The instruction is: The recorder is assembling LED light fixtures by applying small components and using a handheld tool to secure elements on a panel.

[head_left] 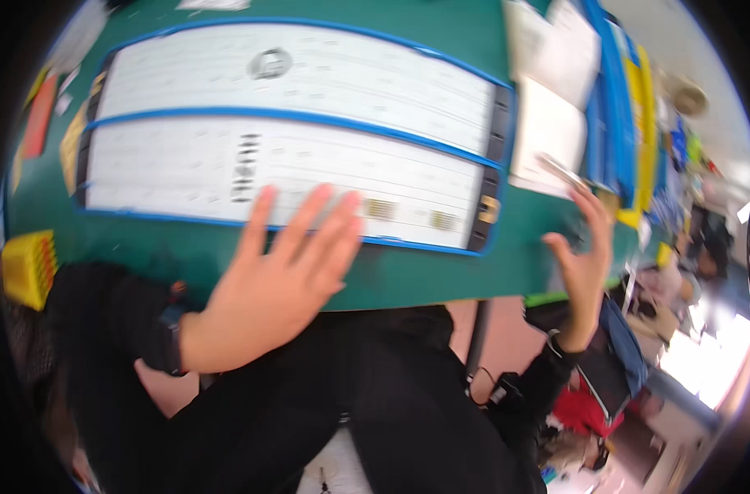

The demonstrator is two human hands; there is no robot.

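My left hand (280, 276) is open, its fingers spread over the near edge of a long white panel (169, 169) with a blue rim and a dark strip at its right end. A second blue-rimmed white panel (375, 78) lies directly behind it, carrying a round dark mark. My right hand (587, 259) is at the right, thumb and fingers apart. Its fingertips reach the near end of a slim, pen-like metallic thing (561, 170) lying over an open notebook (547, 123). Motion blur hides whether they touch it.
The panels lie on a green tabletop (408, 276). Blue and yellow folders or bins (622, 115) stand along the right side. A yellow ridged container (29, 267) sits at the left edge, with an orange-red strip (40, 115) behind it. People and bags show blurred at the far right.
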